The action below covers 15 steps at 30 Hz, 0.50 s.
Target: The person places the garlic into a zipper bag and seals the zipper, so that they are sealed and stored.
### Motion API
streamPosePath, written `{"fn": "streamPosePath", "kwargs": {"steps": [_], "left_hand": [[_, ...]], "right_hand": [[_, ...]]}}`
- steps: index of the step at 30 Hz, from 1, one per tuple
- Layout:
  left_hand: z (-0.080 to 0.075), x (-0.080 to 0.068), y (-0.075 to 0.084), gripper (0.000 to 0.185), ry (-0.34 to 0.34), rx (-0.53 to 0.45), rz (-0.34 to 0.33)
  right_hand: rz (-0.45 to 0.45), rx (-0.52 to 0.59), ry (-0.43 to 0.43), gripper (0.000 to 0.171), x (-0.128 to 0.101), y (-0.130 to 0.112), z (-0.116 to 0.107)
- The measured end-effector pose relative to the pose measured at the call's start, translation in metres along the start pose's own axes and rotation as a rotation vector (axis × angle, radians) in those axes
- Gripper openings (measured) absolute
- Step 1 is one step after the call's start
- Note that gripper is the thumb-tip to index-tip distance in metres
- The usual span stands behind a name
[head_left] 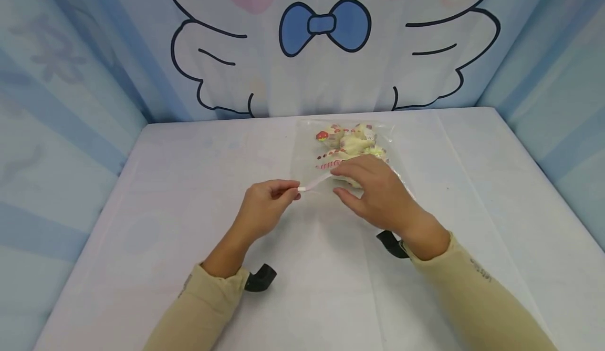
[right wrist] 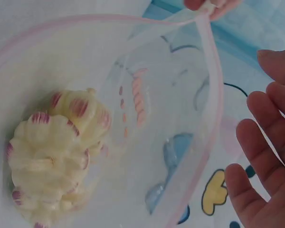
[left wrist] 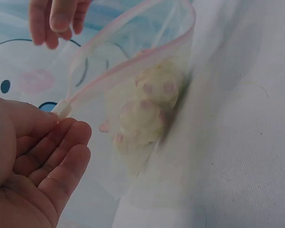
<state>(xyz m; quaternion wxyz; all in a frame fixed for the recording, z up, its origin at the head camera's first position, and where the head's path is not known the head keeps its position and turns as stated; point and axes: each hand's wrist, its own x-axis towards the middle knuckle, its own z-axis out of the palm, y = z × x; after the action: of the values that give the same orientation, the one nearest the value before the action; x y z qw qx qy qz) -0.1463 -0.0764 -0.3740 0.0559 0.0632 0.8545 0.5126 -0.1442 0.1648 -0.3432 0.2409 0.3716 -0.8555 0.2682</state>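
Listing from largest to smallest, as I see it from my remote station.

Item one: white cloth-covered surface [head_left: 189, 235], walled by a blue-and-white cartoon backdrop [head_left: 321, 51] with a blue bow tie.

Item two: clear plastic zip bag with a pink seal strip [head_left: 352, 154], lying on the far middle of the surface, mouth toward me. In the wrist views the mouth stands open in a loop.

Item three: cream-coloured, pink-tipped soft toy [right wrist: 52, 156], inside the bag, toward its closed end; printed pink and red marks show on the film.

Item four: right hand [head_left: 378, 191], fingers relaxed and spread, hovering over the near edge of the bag. Whether it touches the film I cannot tell; it grips nothing that I can see.

Item five: left hand [head_left: 264, 206], thumb and fingertips pinching the small white tab [left wrist: 61, 108] at the end of the seal strip, other fingers loosely curled.

Risk note, my judgement: the pinch on the tab is slight, so it could slip free. With the right hand not anchoring the bag, a pull may drag the whole bag sideways, or the toy may slide toward the open mouth.
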Motion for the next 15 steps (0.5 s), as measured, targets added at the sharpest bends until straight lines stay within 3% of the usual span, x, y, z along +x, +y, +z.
{"fn": "streamPosePath", "kwargs": {"steps": [3,5,15], "left_hand": [[0.002,0.0,0.001,0.023,0.008,0.007,0.03],[0.002,-0.001,0.001,0.023,0.015,0.007,0.052],[0.004,-0.003,0.001,0.022,-0.01,-0.012,0.062]], "right_hand": [[-0.132,-0.076,0.03,0.035,0.006,-0.001,0.014],[-0.165,-0.11,0.03,0.035,0.009,-0.002,0.022],[-0.106,-0.243,0.001,0.025,0.007,-0.008,0.048]]}}
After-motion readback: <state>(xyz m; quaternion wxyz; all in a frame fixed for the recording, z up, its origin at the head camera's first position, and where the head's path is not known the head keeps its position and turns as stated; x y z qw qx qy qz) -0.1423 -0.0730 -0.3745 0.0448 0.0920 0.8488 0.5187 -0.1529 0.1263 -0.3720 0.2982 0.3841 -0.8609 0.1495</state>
